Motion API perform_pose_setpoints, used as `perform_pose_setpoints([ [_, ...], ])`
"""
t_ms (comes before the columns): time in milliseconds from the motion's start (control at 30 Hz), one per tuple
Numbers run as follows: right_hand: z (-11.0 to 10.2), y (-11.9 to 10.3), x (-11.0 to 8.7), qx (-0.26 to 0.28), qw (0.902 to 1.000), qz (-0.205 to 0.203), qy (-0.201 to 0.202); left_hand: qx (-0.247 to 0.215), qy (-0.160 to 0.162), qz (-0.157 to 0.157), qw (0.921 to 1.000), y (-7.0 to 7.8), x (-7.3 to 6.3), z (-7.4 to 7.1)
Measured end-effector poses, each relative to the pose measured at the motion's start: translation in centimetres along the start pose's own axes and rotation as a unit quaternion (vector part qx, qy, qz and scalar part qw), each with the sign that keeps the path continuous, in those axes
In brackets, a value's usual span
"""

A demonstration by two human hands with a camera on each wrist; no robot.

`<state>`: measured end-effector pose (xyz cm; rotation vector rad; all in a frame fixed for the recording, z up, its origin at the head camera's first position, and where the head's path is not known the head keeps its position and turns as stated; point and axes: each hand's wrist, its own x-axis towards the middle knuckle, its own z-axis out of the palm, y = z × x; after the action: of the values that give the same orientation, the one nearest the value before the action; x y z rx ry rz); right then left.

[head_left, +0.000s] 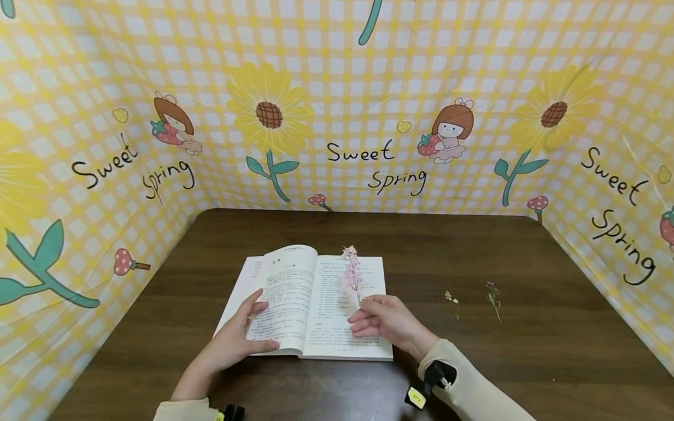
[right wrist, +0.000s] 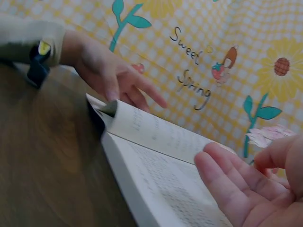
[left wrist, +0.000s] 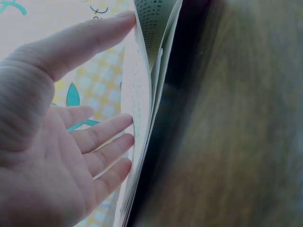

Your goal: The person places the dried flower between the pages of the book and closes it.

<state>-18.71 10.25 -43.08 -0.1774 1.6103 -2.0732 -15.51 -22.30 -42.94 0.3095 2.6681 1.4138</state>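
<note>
Right grip (head_left: 389, 321): pinched on the stem of one pink flower sprig (head_left: 353, 276), held at two o'clock over an open book (head_left: 286, 310). Left grip (head_left: 237, 338): fingers apart, touching the book at eight o'clock. Two smaller sprigs (head_left: 493, 297): desk (head_left: 463, 245), three o'clock.

The person wears long cream sleeves, the left sleeve (head_left: 181, 411) and the right sleeve (head_left: 476, 386) alike; the left hand (head_left: 239, 336) and the right hand (head_left: 388, 321) are bare; each wrist has a black gadget on it; the right gadget (head_left: 434, 373) has a little shiny silver bit (head_left: 446, 383) and a boxy end with a bright yellow sticker (head_left: 416, 399); the marks on that are too tiny to read; the left gadget (head_left: 234, 413) has a yellow sticker too.
</note>
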Motion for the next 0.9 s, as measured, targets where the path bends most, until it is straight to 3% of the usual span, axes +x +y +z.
perform_pose_setpoints([
  [200,1.0,0.7,0.6,0.030,0.9993,0.022,0.007,-0.002,-0.008,-0.001,1.0000,0.1,0.0,0.0],
  [500,1.6,1.4,1.0,0.032,0.9982,0.043,0.027,0.000,-0.011,0.003,0.9999,0.0,0.1,0.0],
  [900,2.5,0.9,1.2,-0.015,0.9937,0.094,0.058,0.001,-0.016,0.001,0.9999,0.1,0.0,0.0],
])
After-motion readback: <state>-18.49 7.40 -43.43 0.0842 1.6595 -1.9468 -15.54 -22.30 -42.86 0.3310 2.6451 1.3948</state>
